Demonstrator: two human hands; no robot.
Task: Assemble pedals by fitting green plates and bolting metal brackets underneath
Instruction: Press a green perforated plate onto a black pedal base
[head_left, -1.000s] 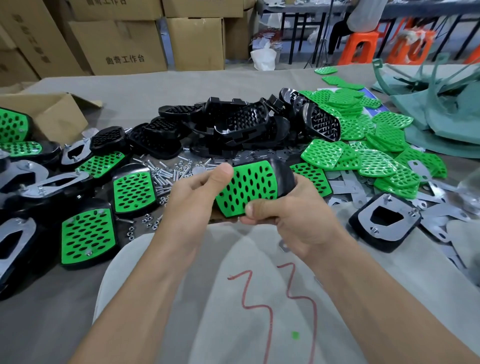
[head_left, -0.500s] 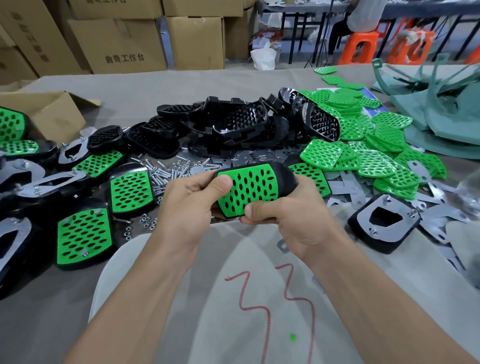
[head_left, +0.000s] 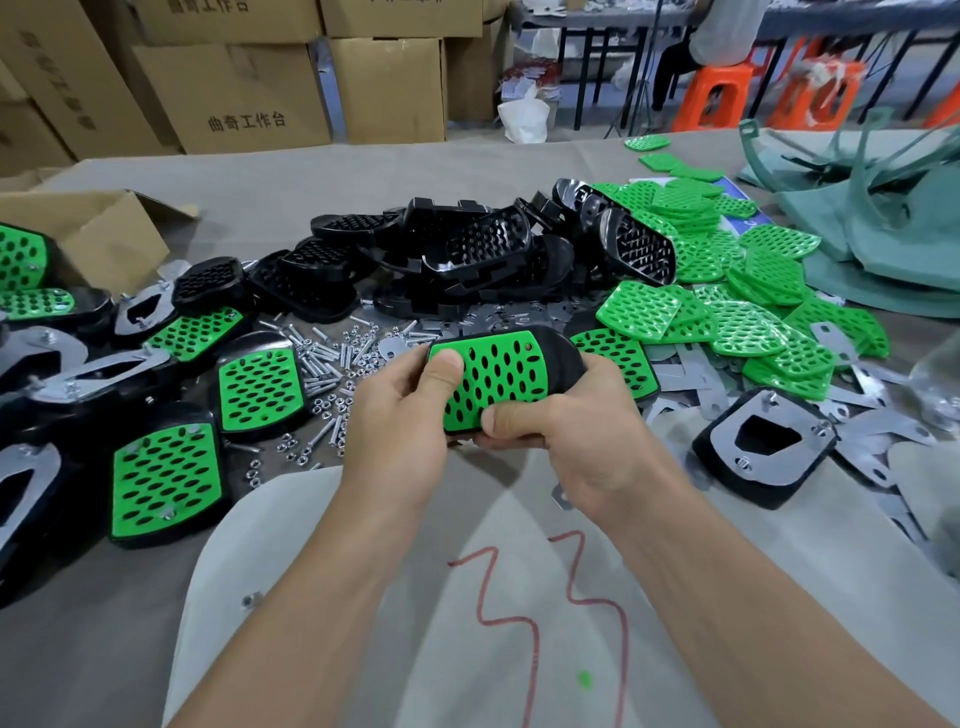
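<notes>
Green plate sits in the black pedal that I see held up over the table, just in front of the bolts. The left hand grips the left end, with its thumb pressed flat on the plate. The right hand grips the near edge, with its thumb on the plate and its fingers curled under. Both hands are clamped on this one pedal. I think the plate is being pushed into place. I cannot see the underside, so I cannot tell if a bracket is on it yet.

On the left lie done pedals, some green side up, some turned over with shiny metal on top. One more on the right shows its bracket bolted on. So a fair number look finished.

A lot is left. A pile of empty black shells waits in the middle. A big heap of loose plates lies on the right. Loose brackets are spread near it. I judge that the job is far from over.
</notes>
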